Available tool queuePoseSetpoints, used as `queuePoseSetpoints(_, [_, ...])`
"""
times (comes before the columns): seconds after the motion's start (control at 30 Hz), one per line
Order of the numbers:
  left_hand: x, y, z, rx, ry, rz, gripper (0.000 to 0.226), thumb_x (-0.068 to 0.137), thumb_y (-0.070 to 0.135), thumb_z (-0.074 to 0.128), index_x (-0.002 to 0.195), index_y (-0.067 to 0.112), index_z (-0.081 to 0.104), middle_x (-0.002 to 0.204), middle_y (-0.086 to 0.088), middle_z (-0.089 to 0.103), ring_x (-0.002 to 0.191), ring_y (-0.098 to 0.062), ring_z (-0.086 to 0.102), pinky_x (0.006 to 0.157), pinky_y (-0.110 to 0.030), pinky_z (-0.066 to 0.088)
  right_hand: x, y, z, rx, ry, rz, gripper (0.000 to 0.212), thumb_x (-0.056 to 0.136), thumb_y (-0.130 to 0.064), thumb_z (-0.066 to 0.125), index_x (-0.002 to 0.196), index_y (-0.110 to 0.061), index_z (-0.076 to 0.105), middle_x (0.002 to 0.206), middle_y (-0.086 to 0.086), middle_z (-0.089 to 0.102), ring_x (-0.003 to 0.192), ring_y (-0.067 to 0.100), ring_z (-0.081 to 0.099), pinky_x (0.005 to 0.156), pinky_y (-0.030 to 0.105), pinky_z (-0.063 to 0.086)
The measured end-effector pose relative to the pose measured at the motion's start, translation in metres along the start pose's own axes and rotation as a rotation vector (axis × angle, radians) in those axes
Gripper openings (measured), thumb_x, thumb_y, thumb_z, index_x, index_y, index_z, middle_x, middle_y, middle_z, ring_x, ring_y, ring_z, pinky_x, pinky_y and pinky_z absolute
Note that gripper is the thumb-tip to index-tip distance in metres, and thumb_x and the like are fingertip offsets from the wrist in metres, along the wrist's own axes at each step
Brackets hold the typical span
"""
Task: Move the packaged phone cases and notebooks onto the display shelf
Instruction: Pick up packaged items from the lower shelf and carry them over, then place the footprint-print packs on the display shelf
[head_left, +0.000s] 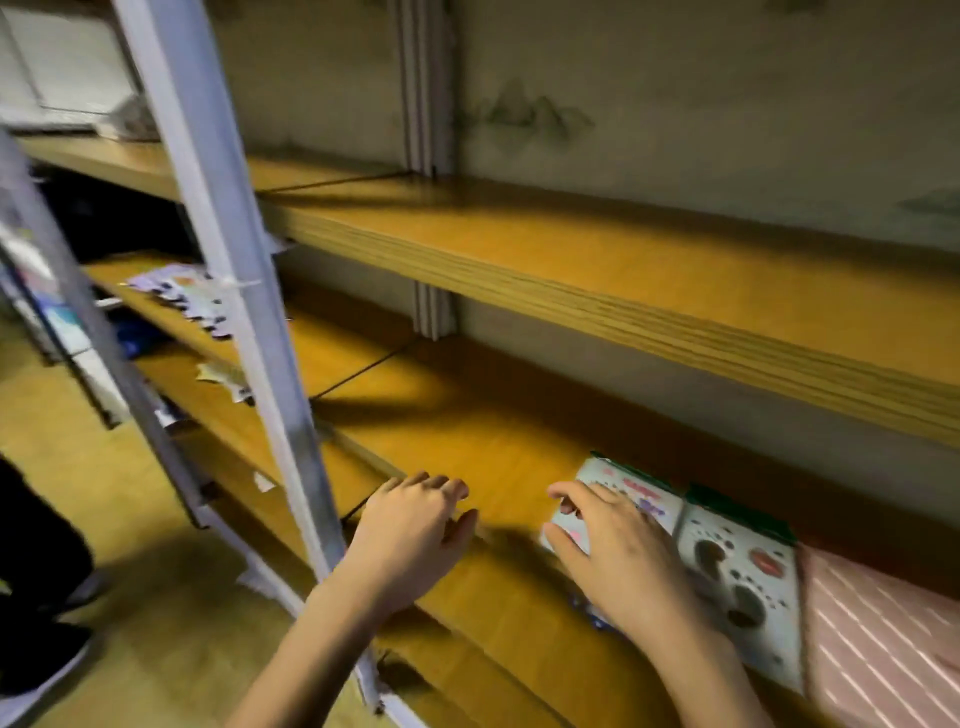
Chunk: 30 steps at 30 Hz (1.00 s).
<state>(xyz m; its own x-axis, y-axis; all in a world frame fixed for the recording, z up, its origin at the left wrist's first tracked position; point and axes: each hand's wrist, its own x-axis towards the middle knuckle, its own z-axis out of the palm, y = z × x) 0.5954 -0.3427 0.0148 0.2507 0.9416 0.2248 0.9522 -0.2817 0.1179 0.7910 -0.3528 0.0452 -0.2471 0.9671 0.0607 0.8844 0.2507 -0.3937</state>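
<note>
A wooden display shelf (467, 431) runs across the view at hand height. A light packaged phone case (631, 493) with pink print lies flat on it, and my right hand (618, 551) rests on top of it with fingers spread. To its right lie a second packaged case (743, 577) with dark spots and a pink striped notebook (883, 644). My left hand (415, 530) hovers over the shelf's front edge, fingers relaxed, holding nothing.
A grey metal upright (249, 291) stands in front of the shelves at the left. An upper wooden shelf (597, 280) overhangs the working shelf. Several packaged items (182, 291) lie further left on the shelf. Another person's dark shoe (47, 660) is on the floor at the lower left.
</note>
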Motion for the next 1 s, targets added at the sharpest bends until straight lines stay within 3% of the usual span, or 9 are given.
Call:
queuePoseSetpoints(0.07, [-0.013, -0.029, -0.010, 0.033, -0.003, -0.041, 0.068, 0.082, 0.056, 0.007, 0.119, 0.023, 0.054, 0.114, 0.004, 0.062, 0.111, -0.019, 0.054, 0.089, -0.032, 0.042, 0.012, -0.029, 0.011, 0.013, -0.016, -0.049, 0.038, 0.096, -0.044, 0.041, 0.133, -0.038, 0.038, 0.130, -0.014, 0.048, 0.120, 0.008, 0.044, 0.095, 0.027, 0.042])
queuePoseSetpoints(0.23, [-0.047, -0.113, -0.032, 0.081, -0.011, -0.127, 0.036, 0.095, 0.044, 0.032, 0.118, 0.025, 0.051, 0.115, 0.005, 0.060, 0.112, -0.017, 0.052, 0.088, -0.030, 0.040, 0.036, -0.112, 0.047, 0.030, -0.039, -0.143, 0.036, 0.096, -0.043, 0.043, 0.132, -0.038, 0.041, 0.132, -0.017, 0.048, 0.124, 0.006, 0.042, 0.102, 0.025, 0.038])
queuePoseSetpoints(0.6, [-0.120, -0.315, -0.075, 0.099, 0.097, -0.220, 0.033, 0.094, 0.045, 0.034, 0.109, 0.026, 0.057, 0.105, 0.007, 0.065, 0.100, -0.015, 0.059, 0.078, -0.028, 0.043, 0.098, -0.301, 0.138, 0.021, -0.044, -0.239, 0.039, 0.094, -0.045, 0.045, 0.131, -0.034, 0.041, 0.129, -0.013, 0.051, 0.122, 0.008, 0.045, 0.100, 0.027, 0.037])
queuePoseSetpoints(1.0, [-0.107, -0.443, -0.073, 0.024, 0.077, -0.278, 0.033, 0.095, 0.045, 0.034, 0.117, 0.029, 0.052, 0.111, 0.012, 0.061, 0.102, -0.007, 0.054, 0.081, -0.021, 0.039, 0.207, -0.395, 0.188, -0.034, -0.092, -0.248, 0.041, 0.094, -0.045, 0.046, 0.132, -0.032, 0.043, 0.130, -0.012, 0.052, 0.120, 0.008, 0.047, 0.092, 0.024, 0.041])
